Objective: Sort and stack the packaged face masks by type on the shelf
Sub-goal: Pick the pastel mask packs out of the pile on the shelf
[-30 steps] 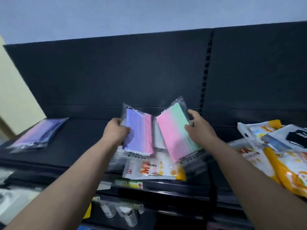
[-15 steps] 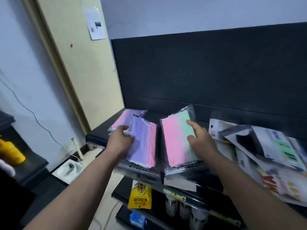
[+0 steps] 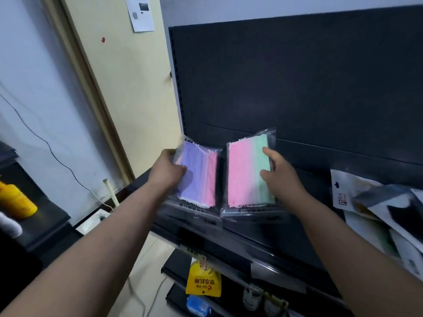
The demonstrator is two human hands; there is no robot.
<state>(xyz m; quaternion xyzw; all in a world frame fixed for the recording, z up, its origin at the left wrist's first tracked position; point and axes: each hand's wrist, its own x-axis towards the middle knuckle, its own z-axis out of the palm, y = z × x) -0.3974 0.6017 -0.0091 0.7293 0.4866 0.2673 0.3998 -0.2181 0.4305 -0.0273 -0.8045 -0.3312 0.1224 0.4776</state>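
My left hand (image 3: pixel 168 172) grips a clear pack of purple-to-pink masks (image 3: pixel 201 177) by its left edge, over the left end of the black shelf (image 3: pixel 270 239). My right hand (image 3: pixel 278 177) grips a clear pack of pink-to-green masks (image 3: pixel 245 175) by its right edge. Both packs are tilted up toward me and sit side by side, a narrow gap between them. A mixed pile of other mask packs (image 3: pixel 384 209) lies on the shelf at the right. The pack that lay at the shelf's left end is hidden behind the purple pack.
The shelf has a tall black back panel (image 3: pixel 297 88). Below it hang a yellow packet (image 3: pixel 203 282) and small white items. A cream door (image 3: pixel 119 76) and a white wall with a cable stand at the left, beside a dark stand holding a yellow bottle (image 3: pixel 16 200).
Both hands have carried their packs leftward along the shelf to its left end, and my view has swung left. The two packs, first fanned together, now sit apart.
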